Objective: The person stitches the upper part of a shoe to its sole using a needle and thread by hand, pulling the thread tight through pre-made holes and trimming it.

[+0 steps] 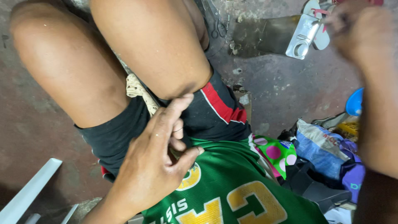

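My left hand (157, 161) rests in my lap on black shorts (207, 116) with a red stripe. Its index finger is stretched out, the other fingers curl loosely, and I see nothing in it. A bit of woven cane seat (139, 91) shows between my bare thighs just above it. My right hand (365, 29) is raised at the top right and is blurred. Its fingertips are bunched close to a pale sandal with a pink strap (321, 31) and a silver metal part (304, 37). Whether it grips anything is unclear. A green jersey (232, 186) with yellow letters covers my front.
Scissors (219, 25) lie on the stained concrete floor (282, 83) at the top middle. At the right are a blue bowl (354, 101), a pile of blue and purple bags (327, 151) and a green polka-dot cloth (275, 151). A white strip (29, 191) lies at the lower left.
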